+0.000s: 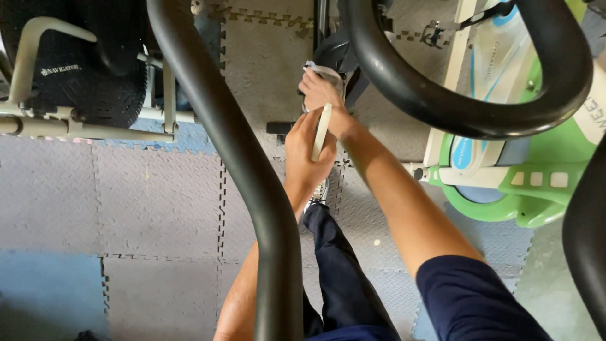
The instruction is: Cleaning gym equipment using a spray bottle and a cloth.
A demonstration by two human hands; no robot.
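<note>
- Left hand [307, 146]: fingers closed around a pale, flat strap [321, 132], which runs upward from the palm toward the pedal; the grip appears to keep the strap taut and out of the way.
- Right hand [320, 90]: fingers pressed down onto a white cloth [324, 71], bunched against the dark pedal [332, 52] of the exercise machine, judged to be a wiping hold.
- Black handlebar tubes [252, 170] cross the foreground, so both arms reach between them.
- Grey interlocking floor mats [145, 202] lie beneath; a green-and-white machine [505, 183] stands to the right.
- No containers are visible.
</note>
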